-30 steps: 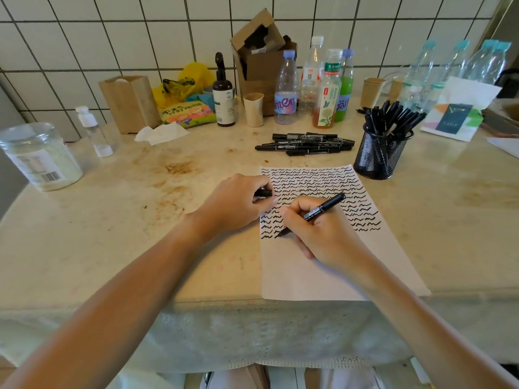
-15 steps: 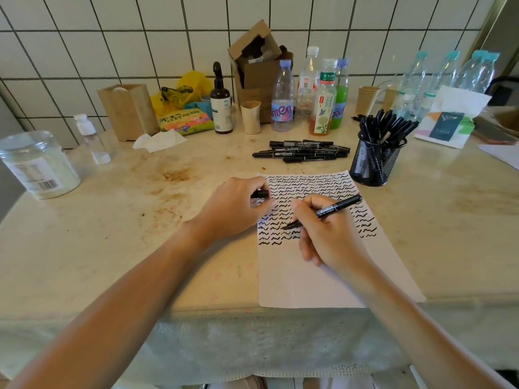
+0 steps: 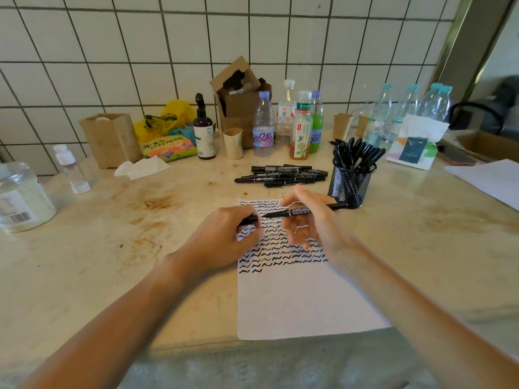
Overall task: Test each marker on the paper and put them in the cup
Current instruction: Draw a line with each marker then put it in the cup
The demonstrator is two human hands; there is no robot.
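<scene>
A white paper [image 3: 297, 301] lies on the table, its upper half filled with rows of black squiggles. My right hand [image 3: 317, 226] holds a black marker [image 3: 306, 211] level above the paper, its bare tip pointing left. My left hand [image 3: 224, 234] pinches the marker's black cap [image 3: 250, 219], whose mouth is just short of the tip. A pile of several black markers [image 3: 283, 175] lies behind the paper. To its right stands a black mesh cup [image 3: 349, 183] holding several markers.
Bottles [image 3: 262, 130], a brown pump bottle [image 3: 204, 133], paper cups [image 3: 233, 143], a cardboard box [image 3: 241, 102] and snack bags crowd the tiled wall. A tissue pack [image 3: 414, 148] and loose sheet [image 3: 491, 178] sit right, a lidded jar [image 3: 21, 197] left.
My right hand has lifted the marker off the paper and turned it level, tip toward the cap in my left hand. The view has tilted up and come closer.
</scene>
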